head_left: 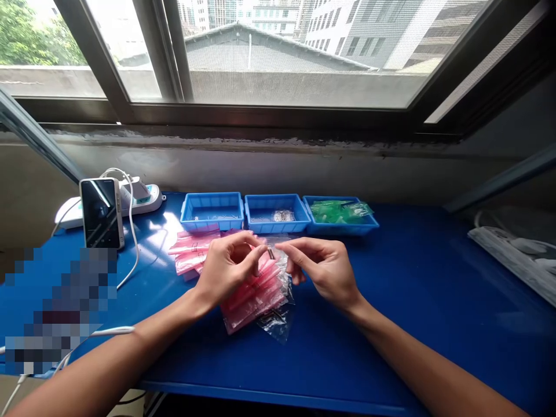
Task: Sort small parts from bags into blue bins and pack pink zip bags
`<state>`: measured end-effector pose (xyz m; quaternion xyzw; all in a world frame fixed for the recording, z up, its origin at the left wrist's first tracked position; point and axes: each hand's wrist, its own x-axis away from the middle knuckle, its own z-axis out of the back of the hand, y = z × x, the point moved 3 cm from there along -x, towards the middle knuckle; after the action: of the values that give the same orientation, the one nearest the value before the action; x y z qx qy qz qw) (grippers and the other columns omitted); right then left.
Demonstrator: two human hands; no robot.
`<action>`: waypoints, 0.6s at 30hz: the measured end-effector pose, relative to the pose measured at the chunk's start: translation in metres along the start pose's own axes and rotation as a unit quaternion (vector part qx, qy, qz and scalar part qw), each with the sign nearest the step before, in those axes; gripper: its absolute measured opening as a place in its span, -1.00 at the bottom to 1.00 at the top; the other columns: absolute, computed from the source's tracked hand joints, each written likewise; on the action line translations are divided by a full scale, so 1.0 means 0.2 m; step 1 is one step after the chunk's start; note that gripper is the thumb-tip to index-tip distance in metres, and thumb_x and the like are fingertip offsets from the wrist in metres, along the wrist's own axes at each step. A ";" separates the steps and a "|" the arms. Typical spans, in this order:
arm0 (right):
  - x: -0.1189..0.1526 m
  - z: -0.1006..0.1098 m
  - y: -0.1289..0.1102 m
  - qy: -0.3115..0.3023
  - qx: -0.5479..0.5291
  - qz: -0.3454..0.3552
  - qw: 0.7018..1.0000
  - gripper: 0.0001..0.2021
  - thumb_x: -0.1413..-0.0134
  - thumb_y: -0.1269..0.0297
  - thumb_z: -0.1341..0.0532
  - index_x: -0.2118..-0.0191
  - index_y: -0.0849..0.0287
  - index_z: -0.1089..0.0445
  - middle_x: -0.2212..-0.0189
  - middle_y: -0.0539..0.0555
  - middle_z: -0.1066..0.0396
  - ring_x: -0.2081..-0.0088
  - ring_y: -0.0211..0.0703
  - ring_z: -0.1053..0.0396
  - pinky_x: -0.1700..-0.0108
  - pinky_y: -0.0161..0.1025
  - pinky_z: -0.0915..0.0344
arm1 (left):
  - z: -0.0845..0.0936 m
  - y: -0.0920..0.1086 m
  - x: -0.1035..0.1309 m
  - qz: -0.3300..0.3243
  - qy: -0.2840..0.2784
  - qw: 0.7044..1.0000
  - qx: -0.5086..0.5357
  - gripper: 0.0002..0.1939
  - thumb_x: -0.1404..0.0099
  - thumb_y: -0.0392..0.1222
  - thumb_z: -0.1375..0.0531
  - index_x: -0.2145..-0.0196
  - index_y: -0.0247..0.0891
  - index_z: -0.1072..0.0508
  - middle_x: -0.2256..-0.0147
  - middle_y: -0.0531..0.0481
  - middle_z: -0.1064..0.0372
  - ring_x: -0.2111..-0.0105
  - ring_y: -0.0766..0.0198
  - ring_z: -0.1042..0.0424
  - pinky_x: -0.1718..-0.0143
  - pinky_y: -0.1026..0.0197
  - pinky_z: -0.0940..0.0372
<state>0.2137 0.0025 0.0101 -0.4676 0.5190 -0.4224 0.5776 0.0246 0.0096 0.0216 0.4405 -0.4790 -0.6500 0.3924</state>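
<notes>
Over the middle of the table, my left hand (230, 266) pinches a small dark metal piece (271, 253) between thumb and forefinger. My right hand (328, 266) faces it, thumb and fingers closed together close to the piece's other side. Whether the right fingertips touch it or hold anything small, I cannot make out. Beneath both hands lies a loose pile of pink plastic bags (254, 298), partly covered by my left hand. Clear plastic bags (278, 324) stick out from under the pink ones, with small dark pieces visible inside.
Three blue bins stand in a row behind the hands: the left bin (212, 225), the middle bin (260, 226) with small metal parts, and the right bin (347, 229) with green bags (336, 212). A phone (102, 214), power strip (150, 200) and white cables are on the left.
</notes>
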 end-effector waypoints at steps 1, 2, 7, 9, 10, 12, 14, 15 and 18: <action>0.00 0.00 0.00 0.002 -0.003 0.011 1.000 -0.87 -0.20 0.23 -0.40 0.24 0.13 -0.71 0.57 0.01 -0.57 0.67 -0.27 -0.43 0.64 -0.37 -0.35 | 0.00 0.00 0.00 -0.022 0.004 1.000 -0.014 -0.79 -0.42 -0.12 -0.28 0.29 -0.34 -0.55 0.53 0.03 -0.51 0.57 0.32 -0.48 0.53 0.33 -0.36; 0.00 0.00 0.00 0.006 -0.001 0.025 1.000 -0.88 -0.20 0.26 -0.40 0.21 0.10 -0.71 0.50 0.03 -0.63 0.64 -0.24 -0.49 0.61 -0.37 -0.39 | 0.01 0.00 0.01 -0.049 0.010 0.998 -0.036 -0.83 -0.42 -0.16 -0.28 0.25 -0.33 -0.57 0.45 -0.03 -0.58 0.48 0.26 -0.57 0.47 0.30 -0.43; 0.02 0.02 -0.02 0.024 0.091 0.135 0.986 -0.74 -0.20 0.44 -0.38 0.05 0.00 -0.69 0.10 0.05 -0.69 0.29 -0.08 -0.69 0.25 -0.25 -0.63 | 0.02 0.00 0.02 -0.178 0.057 0.977 -0.103 -0.80 -0.41 -0.37 -0.25 0.05 -0.28 -0.61 0.09 -0.11 -0.66 0.10 0.19 -0.66 0.10 0.22 -0.56; 0.03 0.03 -0.02 0.023 0.123 0.170 0.978 -0.69 -0.21 0.47 -0.37 0.02 -0.03 -0.67 0.01 0.03 -0.65 0.13 -0.01 -0.69 0.15 -0.21 -0.64 | 0.02 0.00 0.01 -0.193 0.058 0.975 -0.092 -0.75 -0.41 -0.42 -0.24 0.01 -0.28 -0.59 0.04 -0.11 -0.65 0.03 0.18 -0.64 0.03 0.21 -0.56; 0.03 0.03 -0.03 0.021 0.133 0.181 0.974 -0.68 -0.21 0.48 -0.36 0.01 -0.05 -0.67 -0.01 0.02 -0.64 0.08 0.01 -0.67 0.13 -0.21 -0.65 | 0.02 0.00 0.01 -0.196 0.057 0.975 -0.086 -0.74 -0.41 -0.43 -0.23 0.00 -0.28 -0.59 0.03 -0.12 -0.65 0.01 0.18 -0.64 0.02 0.21 -0.56; 0.03 0.03 -0.03 0.020 0.146 0.200 0.969 -0.66 -0.21 0.49 -0.36 -0.01 -0.07 -0.66 -0.03 0.01 -0.63 0.02 0.02 -0.65 0.12 -0.22 -0.65 | 0.02 0.00 0.01 -0.200 0.055 0.975 -0.077 -0.73 -0.41 -0.45 -0.23 -0.01 -0.28 -0.58 0.02 -0.13 -0.64 -0.01 0.17 -0.63 0.03 0.21 -0.57; 0.03 0.03 -0.04 0.023 0.156 0.216 0.964 -0.64 -0.20 0.51 -0.37 -0.01 -0.08 -0.66 -0.02 0.00 -0.63 -0.01 0.03 -0.64 0.12 -0.24 -0.64 | 0.02 -0.01 0.01 -0.199 0.055 0.975 -0.077 -0.72 -0.40 -0.46 -0.23 0.00 -0.28 -0.58 0.02 -0.13 -0.64 0.00 0.17 -0.63 0.03 0.20 -0.57; 0.03 0.02 -0.04 0.024 0.159 0.221 0.962 -0.63 -0.20 0.52 -0.37 -0.01 -0.09 -0.66 -0.02 0.01 -0.63 -0.01 0.03 -0.64 0.12 -0.25 -0.64 | 0.02 -0.01 0.01 -0.197 0.056 0.976 -0.080 -0.72 -0.39 -0.47 -0.23 0.01 -0.28 -0.59 0.03 -0.13 -0.64 0.01 0.18 -0.63 0.03 0.20 -0.57; 0.02 0.02 -0.05 0.024 0.160 0.229 0.960 -0.65 -0.19 0.52 -0.36 0.01 -0.05 -0.67 0.00 0.04 -0.64 0.00 0.03 -0.64 0.11 -0.25 -0.64 | 0.03 0.00 0.01 -0.184 0.060 0.977 -0.093 -0.74 -0.39 -0.45 -0.23 0.03 -0.27 -0.60 0.07 -0.11 -0.64 0.05 0.18 -0.63 0.05 0.19 -0.55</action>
<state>0.2185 -0.0034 0.0199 -0.2278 0.5515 -0.3673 0.7134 0.0180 0.0089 0.0214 0.5203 -0.3029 -0.7254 0.3336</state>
